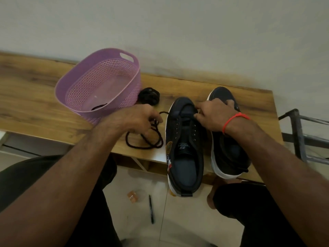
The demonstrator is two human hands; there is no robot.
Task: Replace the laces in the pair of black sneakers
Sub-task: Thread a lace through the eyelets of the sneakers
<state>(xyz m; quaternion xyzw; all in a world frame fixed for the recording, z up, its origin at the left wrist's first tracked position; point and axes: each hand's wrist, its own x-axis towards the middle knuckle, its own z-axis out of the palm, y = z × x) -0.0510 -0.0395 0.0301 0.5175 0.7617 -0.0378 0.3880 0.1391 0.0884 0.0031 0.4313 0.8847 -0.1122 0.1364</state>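
Two black sneakers with white soles stand side by side on the wooden table, toes pointing away from me. The left sneaker has a dark lace running from its front eyelets and lying in loops on the table to its left. My left hand grips that loose lace with curled fingers. My right hand, with a red thread at the wrist, pinches the lace at the front eyelets of the left sneaker and lies across the right sneaker. A bundled black lace lies beside the basket.
A purple plastic basket stands at the back left of the table, with something dark inside. The left sneaker's heel overhangs the table's front edge. On the floor lie a black pen and a small orange object. A metal rack stands at right.
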